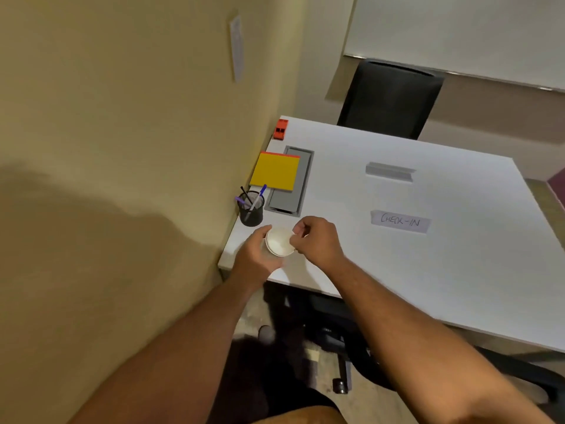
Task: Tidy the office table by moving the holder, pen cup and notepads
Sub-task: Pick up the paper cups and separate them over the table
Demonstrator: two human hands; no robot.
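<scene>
A white paper cup (278, 242) is held over the table's near left corner. My left hand (256, 255) wraps around its side, and my right hand (316, 238) pinches its rim with thumb and fingers. Just behind stands a black mesh pen cup (252, 211) with several pens in it, close to the wall. Farther back lie yellow and orange notepads (275, 171), stacked and partly covering a grey cable hatch (292, 191). A grey folded holder (389, 171) rests mid-table, and a paper label reading CHECK-IN (400, 221) lies nearer to me.
The white table (458, 255) stands against a beige wall on the left. A red stapler-like object (280, 129) sits at the far left corner. A black chair (389, 97) stands behind the table, and another chair base (342, 362) is under the near edge.
</scene>
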